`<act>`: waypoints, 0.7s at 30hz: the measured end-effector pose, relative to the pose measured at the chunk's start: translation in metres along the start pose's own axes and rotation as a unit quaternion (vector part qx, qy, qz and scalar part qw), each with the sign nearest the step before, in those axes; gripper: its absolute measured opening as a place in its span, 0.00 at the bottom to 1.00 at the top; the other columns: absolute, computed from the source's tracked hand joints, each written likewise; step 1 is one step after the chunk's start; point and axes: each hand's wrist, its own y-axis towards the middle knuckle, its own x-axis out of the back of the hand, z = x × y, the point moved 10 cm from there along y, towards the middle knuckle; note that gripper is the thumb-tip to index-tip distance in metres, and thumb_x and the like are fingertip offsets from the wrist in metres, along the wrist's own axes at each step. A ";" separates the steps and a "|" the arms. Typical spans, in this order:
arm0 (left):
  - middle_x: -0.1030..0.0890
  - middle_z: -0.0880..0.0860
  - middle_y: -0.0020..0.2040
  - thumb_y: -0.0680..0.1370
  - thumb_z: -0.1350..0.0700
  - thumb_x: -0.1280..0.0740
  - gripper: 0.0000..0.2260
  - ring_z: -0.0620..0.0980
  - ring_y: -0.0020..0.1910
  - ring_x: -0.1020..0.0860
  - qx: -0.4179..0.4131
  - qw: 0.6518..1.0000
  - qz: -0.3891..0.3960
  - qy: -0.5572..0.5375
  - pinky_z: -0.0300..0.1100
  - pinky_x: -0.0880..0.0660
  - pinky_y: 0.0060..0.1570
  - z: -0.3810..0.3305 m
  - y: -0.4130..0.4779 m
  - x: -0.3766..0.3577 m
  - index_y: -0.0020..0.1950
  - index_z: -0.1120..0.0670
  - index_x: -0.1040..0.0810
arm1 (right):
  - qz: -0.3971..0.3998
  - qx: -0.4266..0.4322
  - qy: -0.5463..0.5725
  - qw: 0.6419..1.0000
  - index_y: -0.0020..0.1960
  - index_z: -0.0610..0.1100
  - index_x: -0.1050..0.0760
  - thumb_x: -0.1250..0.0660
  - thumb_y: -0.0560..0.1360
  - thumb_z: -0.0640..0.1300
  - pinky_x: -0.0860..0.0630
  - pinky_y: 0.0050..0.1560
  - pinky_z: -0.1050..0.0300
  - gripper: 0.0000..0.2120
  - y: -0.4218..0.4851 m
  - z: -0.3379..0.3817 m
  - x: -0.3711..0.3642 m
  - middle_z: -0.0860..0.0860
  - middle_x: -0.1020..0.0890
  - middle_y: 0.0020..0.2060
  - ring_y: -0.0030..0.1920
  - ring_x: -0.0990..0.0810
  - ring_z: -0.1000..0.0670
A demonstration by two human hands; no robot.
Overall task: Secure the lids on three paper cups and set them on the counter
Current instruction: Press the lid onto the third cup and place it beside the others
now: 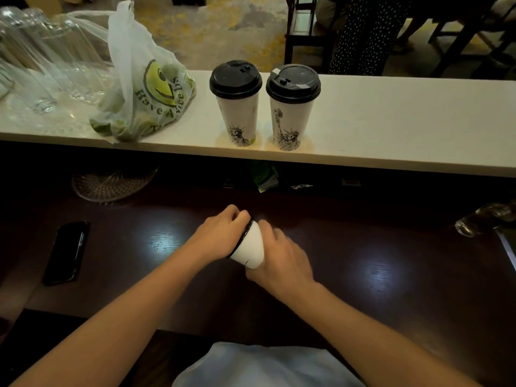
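Observation:
Two white paper cups stand upright side by side on the white counter (391, 129), each with a black lid on: the left cup (237, 107) and the right cup (291, 113). Below, over the dark wooden table (391, 275), a third white cup (250, 248) is tilted to the left. My right hand (279, 258) wraps its body. My left hand (223, 233) is pressed over its black lid (242, 238), of which only the rim shows.
A plastic bag (139, 88) with a smiley print and green fruit lies on the counter's left, beside clear glasses (42, 65). A black phone (67, 252) lies at the table's left, a woven mat (111, 182) behind it, a glass (485, 219) at far right.

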 end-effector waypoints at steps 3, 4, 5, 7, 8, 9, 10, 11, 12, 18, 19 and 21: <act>0.23 0.47 0.45 0.75 0.36 0.50 0.17 0.46 0.44 0.24 -0.061 0.994 -0.083 -0.035 0.45 0.31 0.39 -0.013 -0.004 0.019 0.51 0.44 0.29 | 0.022 -0.011 0.073 0.997 0.70 0.54 0.38 0.22 0.64 0.56 0.19 0.49 0.44 0.40 0.006 -0.009 0.007 0.51 0.22 0.57 0.55 0.21 0.47; 0.24 0.45 0.45 0.77 0.37 0.48 0.14 0.44 0.44 0.24 -0.098 0.990 -0.094 -0.023 0.44 0.31 0.40 -0.018 -0.008 0.023 0.52 0.42 0.30 | 0.072 -0.026 0.126 0.989 0.69 0.56 0.37 0.21 0.63 0.57 0.19 0.51 0.44 0.40 0.010 -0.014 0.006 0.53 0.21 0.57 0.55 0.20 0.48; 0.24 0.44 0.47 0.78 0.38 0.47 0.12 0.43 0.45 0.24 -0.146 0.985 -0.093 -0.016 0.45 0.30 0.42 -0.025 -0.014 0.026 0.54 0.41 0.29 | 0.140 -0.042 0.184 0.972 0.67 0.56 0.35 0.20 0.61 0.57 0.18 0.53 0.44 0.40 0.011 -0.016 0.001 0.54 0.20 0.56 0.55 0.19 0.50; 0.24 0.45 0.49 0.80 0.43 0.45 0.12 0.46 0.48 0.24 -0.240 0.967 -0.069 -0.049 0.48 0.27 0.47 -0.037 -0.027 0.028 0.57 0.45 0.28 | 0.281 -0.063 0.335 0.897 0.65 0.53 0.30 0.18 0.62 0.51 0.16 0.54 0.48 0.35 0.004 -0.010 -0.010 0.54 0.17 0.55 0.53 0.16 0.51; 0.23 0.47 0.49 0.80 0.45 0.45 0.12 0.48 0.48 0.23 -0.280 0.954 -0.069 -0.078 0.48 0.26 0.47 -0.043 -0.034 0.032 0.58 0.48 0.27 | 0.344 -0.074 0.423 0.835 0.65 0.50 0.28 0.20 0.66 0.45 0.15 0.52 0.49 0.31 -0.003 -0.004 -0.014 0.51 0.16 0.54 0.52 0.14 0.49; 0.23 0.48 0.49 0.80 0.47 0.45 0.13 0.50 0.47 0.23 -0.313 0.941 -0.076 -0.103 0.47 0.26 0.47 -0.048 -0.041 0.036 0.58 0.51 0.26 | 0.405 -0.086 0.496 0.763 0.66 0.47 0.27 0.23 0.71 0.40 0.15 0.49 0.50 0.26 -0.012 0.005 -0.017 0.47 0.15 0.54 0.51 0.14 0.46; 0.23 0.49 0.48 0.80 0.48 0.45 0.14 0.51 0.45 0.23 -0.336 0.930 -0.082 -0.123 0.45 0.26 0.45 -0.052 -0.047 0.039 0.58 0.53 0.26 | 0.458 -0.089 0.539 0.701 0.66 0.44 0.27 0.28 0.74 0.36 0.15 0.48 0.48 0.22 -0.022 0.015 -0.017 0.43 0.16 0.55 0.50 0.14 0.43; 0.23 0.50 0.48 0.79 0.49 0.45 0.15 0.50 0.44 0.23 -0.349 0.923 -0.086 -0.135 0.43 0.27 0.44 -0.054 -0.052 0.041 0.58 0.55 0.26 | 0.495 -0.084 0.552 0.666 0.66 0.42 0.27 0.32 0.76 0.35 0.16 0.48 0.47 0.19 -0.030 0.022 -0.017 0.40 0.17 0.55 0.49 0.15 0.41; 0.23 0.50 0.48 0.79 0.49 0.45 0.16 0.49 0.44 0.23 -0.356 0.920 -0.091 -0.136 0.42 0.28 0.44 -0.055 -0.055 0.041 0.58 0.56 0.25 | 0.511 -0.077 0.549 0.657 0.66 0.42 0.27 0.33 0.76 0.35 0.16 0.48 0.47 0.19 -0.034 0.025 -0.019 0.39 0.19 0.56 0.49 0.16 0.40; 0.22 0.53 0.50 0.80 0.50 0.46 0.17 0.54 0.46 0.22 -0.325 0.930 -0.090 -0.149 0.50 0.25 0.46 -0.042 -0.054 0.041 0.59 0.58 0.25 | 0.433 -0.089 0.524 0.728 0.61 0.41 0.26 0.28 0.73 0.34 0.15 0.42 0.51 0.18 -0.025 0.024 -0.020 0.42 0.16 0.48 0.42 0.14 0.43; 0.22 0.52 0.50 0.80 0.49 0.46 0.17 0.55 0.47 0.22 -0.319 0.933 -0.087 -0.142 0.51 0.26 0.46 -0.041 -0.052 0.041 0.60 0.57 0.25 | 0.411 -0.077 0.499 0.759 0.59 0.43 0.25 0.26 0.72 0.34 0.16 0.42 0.52 0.18 -0.021 0.024 -0.015 0.45 0.15 0.46 0.41 0.14 0.46; 0.23 0.51 0.49 0.81 0.47 0.47 0.16 0.54 0.47 0.23 -0.303 0.942 -0.083 -0.120 0.51 0.26 0.47 -0.039 -0.047 0.040 0.60 0.53 0.26 | 0.348 -0.036 0.394 0.850 0.59 0.46 0.26 0.22 0.69 0.37 0.16 0.44 0.54 0.21 -0.009 0.021 -0.002 0.51 0.15 0.45 0.44 0.14 0.51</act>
